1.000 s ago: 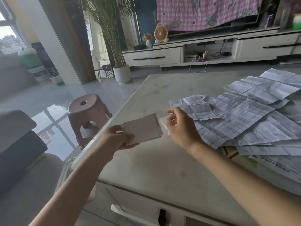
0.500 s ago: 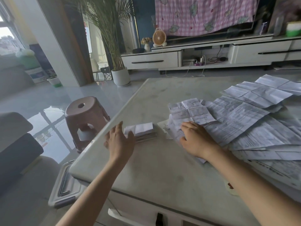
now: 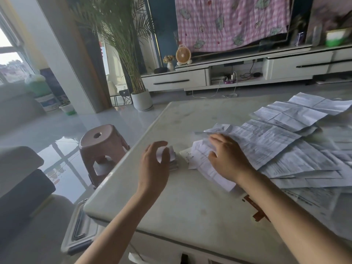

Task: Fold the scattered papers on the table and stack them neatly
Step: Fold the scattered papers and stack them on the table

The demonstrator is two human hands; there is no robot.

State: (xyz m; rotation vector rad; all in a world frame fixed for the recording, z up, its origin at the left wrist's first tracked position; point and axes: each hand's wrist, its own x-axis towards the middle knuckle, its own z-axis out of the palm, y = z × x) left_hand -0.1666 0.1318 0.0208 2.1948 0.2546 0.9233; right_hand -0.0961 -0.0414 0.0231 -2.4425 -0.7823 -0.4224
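Pulling a fresh sheet seems the step in hand. The right hand (image 3: 228, 159) lies on a white printed paper sheet (image 3: 204, 164) at the near corner of the scattered pile of creased printed papers (image 3: 285, 149); whether it pinches or only presses, I cannot tell. The left hand (image 3: 154, 162) hovers empty, fingers loosely spread, over the small stack of folded white papers (image 3: 173, 159). Next, the sheet needs sliding onto the bare pale stone tabletop (image 3: 190, 206) for folding. The stack sits near the table's left edge, so room is tight there.
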